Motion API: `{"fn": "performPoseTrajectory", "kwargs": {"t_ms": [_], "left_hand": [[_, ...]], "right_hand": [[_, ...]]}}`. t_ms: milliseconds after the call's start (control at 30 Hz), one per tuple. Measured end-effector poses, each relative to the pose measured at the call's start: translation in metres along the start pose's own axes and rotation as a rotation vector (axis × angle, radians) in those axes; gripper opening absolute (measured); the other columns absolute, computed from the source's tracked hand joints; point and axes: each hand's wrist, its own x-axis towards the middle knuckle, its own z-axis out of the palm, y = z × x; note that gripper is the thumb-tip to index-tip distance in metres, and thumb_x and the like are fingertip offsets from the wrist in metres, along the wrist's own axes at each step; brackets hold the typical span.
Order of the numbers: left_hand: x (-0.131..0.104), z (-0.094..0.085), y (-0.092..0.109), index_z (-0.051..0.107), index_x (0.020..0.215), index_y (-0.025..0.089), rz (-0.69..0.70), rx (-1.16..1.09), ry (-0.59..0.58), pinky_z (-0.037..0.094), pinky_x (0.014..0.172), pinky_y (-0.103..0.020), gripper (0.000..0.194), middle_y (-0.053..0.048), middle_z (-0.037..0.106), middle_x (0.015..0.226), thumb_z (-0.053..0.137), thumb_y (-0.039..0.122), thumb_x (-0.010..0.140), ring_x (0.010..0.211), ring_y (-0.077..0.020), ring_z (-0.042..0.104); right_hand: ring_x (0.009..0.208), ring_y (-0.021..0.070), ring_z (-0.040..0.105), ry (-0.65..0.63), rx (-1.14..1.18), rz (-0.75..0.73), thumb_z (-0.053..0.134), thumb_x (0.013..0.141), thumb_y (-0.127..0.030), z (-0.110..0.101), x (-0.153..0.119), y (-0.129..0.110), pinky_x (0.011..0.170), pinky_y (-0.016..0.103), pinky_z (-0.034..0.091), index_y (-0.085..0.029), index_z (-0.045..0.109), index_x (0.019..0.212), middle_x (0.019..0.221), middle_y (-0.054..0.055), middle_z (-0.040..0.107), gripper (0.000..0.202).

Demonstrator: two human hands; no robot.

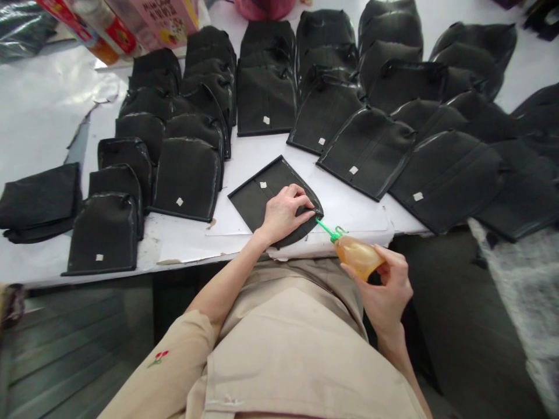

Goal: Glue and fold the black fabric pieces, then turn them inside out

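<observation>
A black piece [253, 201] with a curved edge and a small white tag lies flat near the table's front edge. My left hand [286, 212] rests on it, thumb and fingers pinched together at its curved right edge. In my right hand [388, 285] is a tilted, squeezable bottle [357, 256] of amber liquid, fingers closed round its base. The bottle's thin green nozzle points up and left, its tip at the black piece's edge, close beside my left thumb.
Overlapping rows of similar black pieces [266, 96] spread across the white table [236, 151]. Folded black material [39, 201] lies at the far left. Bottles [116, 29] and a pink box [168, 20] stand at the back left, with a pink container [265, 7] behind the rows.
</observation>
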Motion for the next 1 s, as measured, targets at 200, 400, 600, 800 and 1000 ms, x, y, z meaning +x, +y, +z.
{"fn": "performPoseTrajectory", "kwargs": {"t_ms": [200, 400, 600, 800, 1000], "left_hand": [[0.0, 0.001, -0.001, 0.073, 0.094, 0.025, 0.003, -0.014, 0.006, 0.049, 0.084, -0.033, 0.01, -0.003, 0.063, 0.11, 0.07, 0.033, 0.089, 0.101, -0.0207, 0.059], [0.002, -0.004, -0.002, 0.072, 0.097, 0.025, 0.012, -0.036, -0.026, 0.049, 0.088, -0.034, 0.012, -0.004, 0.062, 0.111, 0.069, 0.033, 0.089, 0.103, -0.0218, 0.059], [-0.023, -0.031, -0.001, 0.064, 0.123, 0.023, 0.075, -0.087, -0.154, 0.048, 0.102, -0.041, 0.04, -0.011, 0.056, 0.13, 0.073, 0.035, 0.086, 0.121, -0.0275, 0.055], [-0.048, -0.02, -0.012, 0.06, 0.133, 0.024, 0.072, -0.044, -0.089, 0.041, 0.111, -0.049, 0.044, -0.013, 0.053, 0.135, 0.068, 0.028, 0.09, 0.132, -0.0304, 0.047], [-0.043, -0.013, -0.017, 0.063, 0.129, 0.023, 0.067, -0.047, -0.043, 0.041, 0.11, -0.051, 0.041, -0.013, 0.054, 0.134, 0.068, 0.026, 0.089, 0.131, -0.0307, 0.048]], "right_hand": [[0.098, 0.0268, 0.065, -0.048, 0.037, 0.044, 0.085, 0.076, -0.044, -0.003, -0.004, -0.009, 0.075, 0.039, 0.058, -0.022, 0.059, 0.118, 0.108, 0.009, 0.064, 0.055], [0.098, 0.0261, 0.064, -0.072, 0.074, 0.043, 0.086, 0.075, -0.041, -0.004, -0.006, -0.01, 0.076, 0.038, 0.057, -0.023, 0.06, 0.12, 0.109, 0.008, 0.064, 0.055], [0.098, 0.0255, 0.064, -0.071, 0.098, 0.048, 0.088, 0.074, -0.038, -0.004, -0.008, -0.007, 0.075, 0.036, 0.057, -0.022, 0.06, 0.121, 0.11, 0.008, 0.063, 0.057], [0.1, 0.0252, 0.064, -0.079, 0.075, 0.033, 0.09, 0.072, -0.037, -0.003, -0.011, -0.005, 0.077, 0.036, 0.058, -0.021, 0.06, 0.122, 0.111, 0.008, 0.064, 0.061], [0.1, 0.0251, 0.064, -0.089, 0.079, -0.003, 0.09, 0.071, -0.036, -0.002, -0.013, -0.007, 0.078, 0.037, 0.059, -0.022, 0.06, 0.122, 0.11, 0.008, 0.064, 0.061]]}}
